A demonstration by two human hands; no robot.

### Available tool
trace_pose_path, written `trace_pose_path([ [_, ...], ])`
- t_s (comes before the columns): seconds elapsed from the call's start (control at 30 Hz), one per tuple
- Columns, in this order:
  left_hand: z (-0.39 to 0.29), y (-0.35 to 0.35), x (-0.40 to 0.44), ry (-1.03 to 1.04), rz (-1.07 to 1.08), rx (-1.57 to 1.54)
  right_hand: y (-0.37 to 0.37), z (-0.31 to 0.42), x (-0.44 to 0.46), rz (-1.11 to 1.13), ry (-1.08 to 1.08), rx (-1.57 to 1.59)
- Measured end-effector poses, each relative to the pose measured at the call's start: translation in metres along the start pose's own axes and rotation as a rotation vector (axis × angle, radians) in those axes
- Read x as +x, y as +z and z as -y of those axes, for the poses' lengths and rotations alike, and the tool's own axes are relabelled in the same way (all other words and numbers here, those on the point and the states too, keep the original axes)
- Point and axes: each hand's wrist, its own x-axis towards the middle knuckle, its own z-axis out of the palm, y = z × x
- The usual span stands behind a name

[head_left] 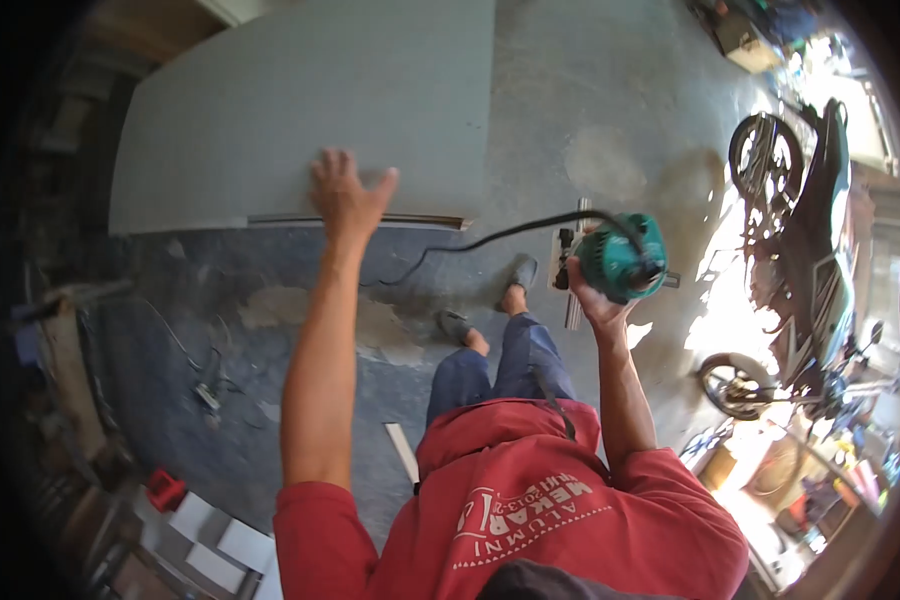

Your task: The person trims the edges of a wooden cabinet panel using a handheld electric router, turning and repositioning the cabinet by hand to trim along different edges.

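Observation:
My left hand (348,195) is stretched over the large grey board (300,110), near its front edge, fingers spread and thumb out to the right. It seems to rest on the board, though slight blur hides the exact contact. In my right hand (602,305) is a green corded power tool, which looks like a trim router (625,258), held up to the right of the board. Metal rods and a base fitting stick out from below it. Its black cord (510,232) curves left towards the board's front edge.
A motorcycle (820,250) stands along the right side in bright sunlight. Cables with a plug or socket (207,395) lie on the dark floor at left. Pale panels (215,565) and a red object (165,490) sit at lower left. A light strip (402,452) lies beside me.

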Motion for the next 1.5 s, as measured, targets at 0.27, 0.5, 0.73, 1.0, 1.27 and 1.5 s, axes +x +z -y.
trace_pose_path([
  [0.27,-0.152,0.035,-0.023,0.285,0.049,0.258,-0.016,0.001,0.001,0.106,-0.136,0.092],
  [0.5,-0.108,0.022,-0.025,0.416,0.116,-0.164,-0.004,-0.011,0.009,0.117,-0.106,0.138],
  [0.73,0.005,0.002,-0.007,0.244,-0.044,-0.104,0.046,0.016,0.040,0.192,0.090,0.094],
  [1.0,0.033,-0.008,0.025,0.003,0.132,0.020,0.114,0.048,0.078,-0.040,0.053,0.283],
  [1.27,0.029,-0.006,0.025,0.001,0.121,0.010,0.146,0.038,0.083,-0.093,-0.086,0.159],
  [1.5,0.030,0.006,0.024,0.035,-0.014,-0.058,0.166,0.035,0.083,-0.120,-0.156,0.228],
])
